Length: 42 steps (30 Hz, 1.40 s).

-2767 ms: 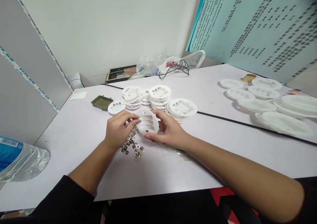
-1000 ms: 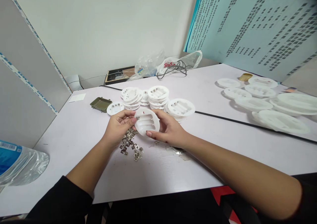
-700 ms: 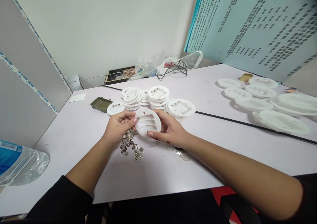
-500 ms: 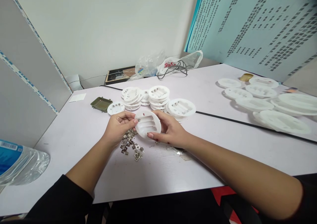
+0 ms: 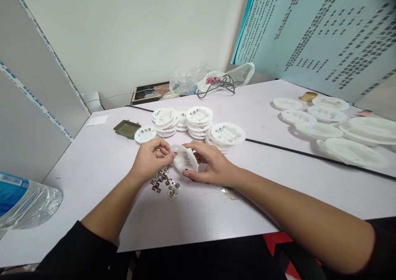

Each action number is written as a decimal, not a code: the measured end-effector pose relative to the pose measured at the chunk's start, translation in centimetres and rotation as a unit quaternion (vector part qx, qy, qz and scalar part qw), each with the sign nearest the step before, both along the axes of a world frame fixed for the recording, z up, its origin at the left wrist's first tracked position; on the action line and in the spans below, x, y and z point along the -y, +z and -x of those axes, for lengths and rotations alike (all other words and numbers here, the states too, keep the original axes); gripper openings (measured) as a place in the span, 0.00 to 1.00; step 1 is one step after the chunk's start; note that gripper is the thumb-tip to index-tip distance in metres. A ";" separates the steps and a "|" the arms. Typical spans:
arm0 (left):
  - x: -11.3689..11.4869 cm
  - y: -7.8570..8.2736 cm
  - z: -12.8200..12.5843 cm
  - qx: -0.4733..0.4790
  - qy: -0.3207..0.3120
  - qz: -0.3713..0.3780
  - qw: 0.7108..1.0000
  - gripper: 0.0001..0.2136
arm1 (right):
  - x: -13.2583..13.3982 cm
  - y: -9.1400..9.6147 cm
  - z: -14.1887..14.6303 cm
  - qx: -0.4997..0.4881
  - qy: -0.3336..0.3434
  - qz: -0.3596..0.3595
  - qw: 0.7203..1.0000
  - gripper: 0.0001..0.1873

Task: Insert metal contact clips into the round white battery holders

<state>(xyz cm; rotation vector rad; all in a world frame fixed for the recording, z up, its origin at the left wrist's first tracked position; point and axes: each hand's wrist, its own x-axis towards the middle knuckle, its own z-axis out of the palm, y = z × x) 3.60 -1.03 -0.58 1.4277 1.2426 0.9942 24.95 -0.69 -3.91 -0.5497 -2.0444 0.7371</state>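
A round white plastic battery holder [image 5: 185,159] is held up over the table, tilted, its slots facing me. Around its right side my right hand [image 5: 210,161] is closed, thumb at the lower rim and fingers behind. The thumb and fingers of my left hand [image 5: 154,157] pinch the holder's left edge, by a small metal contact; whether they also grip that contact is hard to see. Below the hands lies a pile of small metal battery contacts [image 5: 161,180]. Just behind stand stacks of white battery holders [image 5: 199,121], several with metal contacts in them.
An open olive-green plastic box [image 5: 127,129] sits left of the stacks. More white discs [image 5: 318,129] lie at the right, past a black strip [image 5: 278,148]. A clear water bottle [image 5: 34,205] lies at the left edge. Plastic bags [image 5: 213,79] and a dark cable [image 5: 224,84] are at the back.
The battery holder has been tilted, so it now looks narrower and sits slightly lower and to the right. Both hands stay on it, the left having shifted slightly right.
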 end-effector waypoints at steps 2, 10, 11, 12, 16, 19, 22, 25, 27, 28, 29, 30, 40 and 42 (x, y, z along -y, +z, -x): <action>0.1 0.0 0.1 -0.037 -0.005 -0.020 0.999 0.14 | -0.1 -0.1 0.0 0.012 -0.002 -0.022 1.000 0.24; 0.3 0.1 0.0 -0.028 -0.017 -0.026 0.999 0.16 | -0.2 -0.2 -0.3 0.009 -0.012 0.014 1.000 0.35; 0.3 0.1 0.0 -0.011 -0.023 -0.017 1.000 0.18 | -0.1 -0.1 -0.3 0.001 -0.016 0.039 0.999 0.41; 0.3 0.1 0.0 0.004 -0.031 -0.009 0.999 0.19 | -0.1 -0.1 -0.3 -0.005 -0.019 0.068 0.997 0.46; 0.2 -0.2 0.2 0.011 -0.062 -0.038 0.997 0.18 | 0.0 0.0 -0.3 -0.021 -0.023 0.161 0.986 0.57; 0.2 -0.7 0.5 -0.093 -0.095 -0.179 0.975 0.06 | -0.1 -0.1 -0.3 -0.037 -0.035 0.174 0.983 0.57; -0.1 -0.9 0.9 -0.192 -0.138 -0.336 0.912 0.06 | -0.3 -0.2 -0.3 -0.061 -0.053 0.185 0.979 0.56; -0.5 -0.9 1.5 -0.220 -0.157 -0.410 0.871 0.11 | -0.4 -0.2 -0.3 -0.087 -0.050 0.200 0.975 0.54; -0.7 -1.0 1.7 -0.244 -0.161 -0.438 0.850 0.12 | -0.3 -0.2 -0.2 -0.101 -0.039 0.205 0.973 0.52; -0.7 -1.0 1.8 -0.257 -0.159 -0.450 0.841 0.13 | -0.3 -0.2 -0.2 -0.104 -0.032 0.207 0.972 0.52; -0.8 -1.1 1.8 -0.266 -0.153 -0.460 0.833 0.13 | -0.3 -0.2 -0.1 -0.105 -0.026 0.209 0.972 0.51; -0.8 -1.2 1.8 -0.272 -0.144 -0.470 0.827 0.13 | -0.2 -0.2 -0.1 -0.103 -0.022 0.213 0.971 0.51; -0.1 -1.3 0.7 -0.180 -0.099 -0.438 0.875 0.12 | -0.2 0.3 -0.5 -0.048 0.009 0.195 0.980 0.51; 0.2 -1.0 0.3 -0.134 -0.115 -0.359 0.917 0.06 | -0.5 0.4 -0.7 -0.018 -0.025 0.154 0.988 0.38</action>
